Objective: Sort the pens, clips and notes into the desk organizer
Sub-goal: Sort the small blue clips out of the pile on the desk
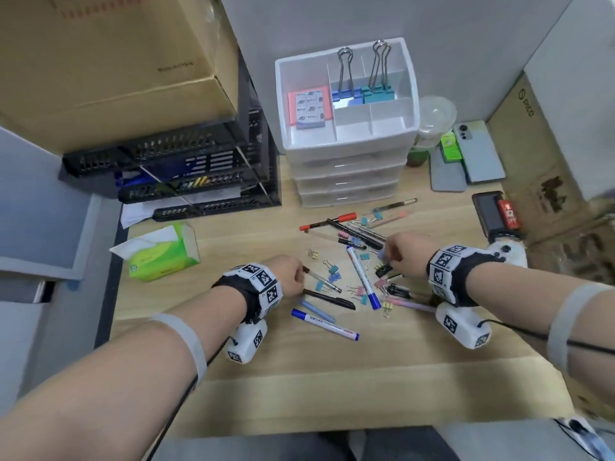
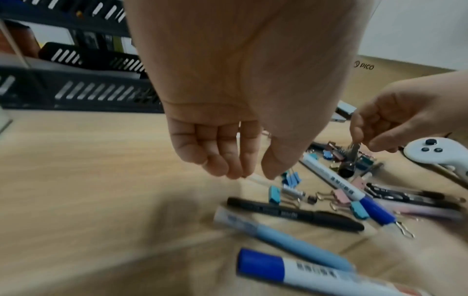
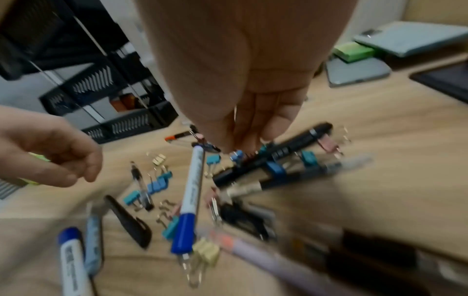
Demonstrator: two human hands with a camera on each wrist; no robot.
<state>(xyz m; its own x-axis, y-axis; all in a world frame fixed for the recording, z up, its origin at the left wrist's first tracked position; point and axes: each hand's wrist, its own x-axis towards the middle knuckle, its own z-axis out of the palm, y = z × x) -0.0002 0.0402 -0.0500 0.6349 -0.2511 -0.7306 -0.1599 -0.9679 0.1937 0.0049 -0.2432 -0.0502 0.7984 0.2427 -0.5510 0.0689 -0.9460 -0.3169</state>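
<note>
The left hand (image 1: 289,273) is lowered over the wooden desk (image 1: 233,237), thumb and fingertips (image 2: 235,170) pinching the near end of a clear pen (image 1: 321,279); that pen extends from the hand toward 4 o'clock. The right hand (image 1: 404,252) has its fingers curled downward and pinches the metal handle of a binder clip (image 2: 354,150); motion blur leaves the clip's colour uncertain.

Between the two hands lies the loose pile: a white marker with blue cap (image 1: 362,277) running from 11 to 5 o'clock, a black pen (image 1: 329,299) just at 5 o'clock of the left hand, and small binder clips (image 1: 332,274) in blue, teal, pink and yellow scattered beside them. More pens (image 1: 359,227) lie at 11 o'clock of the right hand.

The desk organizer (image 1: 346,151), a white drawer unit, stands at 12 o'clock, well apart from both hands. Its top tray holds sticky notes (image 1: 310,106) in the left compartment and two large clips (image 1: 362,93) in the rear compartments.
</note>
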